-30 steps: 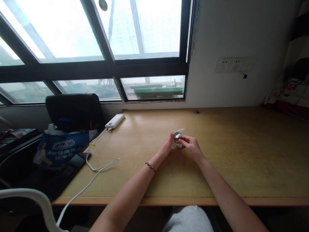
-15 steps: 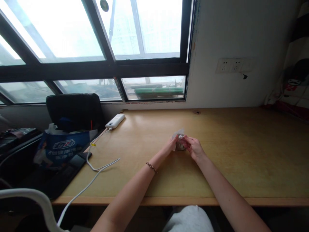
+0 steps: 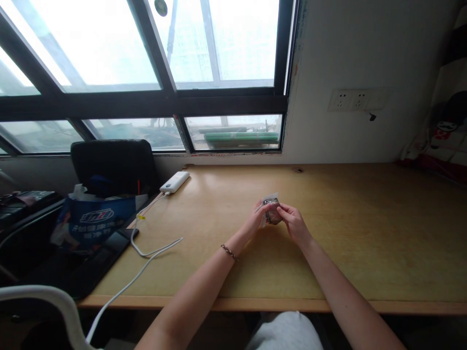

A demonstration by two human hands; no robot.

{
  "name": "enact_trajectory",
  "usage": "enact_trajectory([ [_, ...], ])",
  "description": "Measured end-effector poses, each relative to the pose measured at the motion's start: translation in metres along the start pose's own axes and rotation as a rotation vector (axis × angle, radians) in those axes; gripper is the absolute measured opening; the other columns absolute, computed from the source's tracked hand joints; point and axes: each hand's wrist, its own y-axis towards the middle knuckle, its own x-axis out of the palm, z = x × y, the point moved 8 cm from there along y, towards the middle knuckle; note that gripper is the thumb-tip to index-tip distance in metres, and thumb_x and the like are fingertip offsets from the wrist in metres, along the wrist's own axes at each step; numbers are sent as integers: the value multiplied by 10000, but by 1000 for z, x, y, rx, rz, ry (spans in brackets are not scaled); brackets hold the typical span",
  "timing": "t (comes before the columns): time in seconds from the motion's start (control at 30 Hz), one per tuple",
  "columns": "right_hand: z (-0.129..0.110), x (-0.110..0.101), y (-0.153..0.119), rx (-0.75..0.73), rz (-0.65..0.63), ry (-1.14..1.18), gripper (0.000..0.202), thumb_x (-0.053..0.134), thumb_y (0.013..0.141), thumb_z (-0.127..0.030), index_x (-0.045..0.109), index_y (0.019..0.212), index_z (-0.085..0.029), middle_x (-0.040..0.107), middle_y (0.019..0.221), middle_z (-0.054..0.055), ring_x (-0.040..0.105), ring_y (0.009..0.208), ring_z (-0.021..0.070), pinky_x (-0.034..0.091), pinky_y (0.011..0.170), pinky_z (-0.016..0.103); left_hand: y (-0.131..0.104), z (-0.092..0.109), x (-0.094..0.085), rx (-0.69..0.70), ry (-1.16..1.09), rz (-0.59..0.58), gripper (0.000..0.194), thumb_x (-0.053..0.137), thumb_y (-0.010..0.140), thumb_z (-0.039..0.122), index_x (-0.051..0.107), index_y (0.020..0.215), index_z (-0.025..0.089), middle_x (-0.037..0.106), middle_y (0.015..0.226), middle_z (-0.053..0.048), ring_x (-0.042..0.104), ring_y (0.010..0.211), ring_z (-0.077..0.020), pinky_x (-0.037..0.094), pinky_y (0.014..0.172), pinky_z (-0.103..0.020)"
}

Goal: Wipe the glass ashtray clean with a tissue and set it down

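Between my two hands, above the middle of the wooden table (image 3: 233, 272), is a small dark, flat packet (image 3: 273, 214) with shiny, clear plastic around it. A whitish flap of the plastic (image 3: 270, 196) sticks up at its far edge. My left hand (image 3: 256, 218) is closed on the packet's left side, thumb laid across the top. On the right side, my right hand (image 3: 292, 221) pinches it between thumb and fingers. What the packet contains is too small to make out.
A white power bank (image 3: 175, 182) with a white cable (image 3: 156, 253) lies at the table's left edge. Further left are a black chair (image 3: 113, 163) and a blue bag (image 3: 98, 218). Wall sockets (image 3: 352, 99) sit above the table's back edge, right of the window.
The packet has turned in my hands, so its dark flat face shows more. The plastic looks less bunched on top, and my right fingers have shifted slightly along its edge.
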Motion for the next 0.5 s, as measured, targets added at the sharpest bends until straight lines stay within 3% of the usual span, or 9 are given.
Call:
enact_trajectory([
  [0.13, 13, -6, 1, 86, 40, 49, 328, 620, 648, -377, 649, 856, -125, 669, 793, 68, 600, 657, 159, 468, 616, 277, -4, 12, 2, 137, 187, -52, 351, 575, 706, 357, 548, 1004, 174, 593, 977, -58, 534, 906, -179, 406, 812, -288],
  [0.3, 22, -19, 3, 116, 129, 171, 240, 629, 648, -314, 648, 815, -143, 670, 792, 54, 604, 666, 148, 477, 613, 261, -13, 15, 17, 215, 357, -256, 754, 745, 510, 230, 403, 1181, 195, 519, 1126, -87, 488, 1008, -221, 374, 869, -324],
  [0.4, 23, -23, 4, 120, 157, 174, 237, 628, 642, -319, 647, 799, -142, 671, 794, 57, 609, 678, 159, 482, 632, 276, -11, 12, 15, 199, 369, -238, 758, 750, 499, 222, 401, 1172, 188, 536, 1089, -89, 506, 979, -220, 389, 847, -328],
  [0.5, 19, -18, 3, 125, 105, 129, 305, 573, 686, -388, 643, 835, -130, 668, 820, 78, 613, 703, 179, 482, 627, 291, -6, 6, 8, 128, 285, -158, 702, 741, 518, 235, 416, 1137, 176, 581, 988, -78, 549, 889, -209, 423, 786, -324],
])
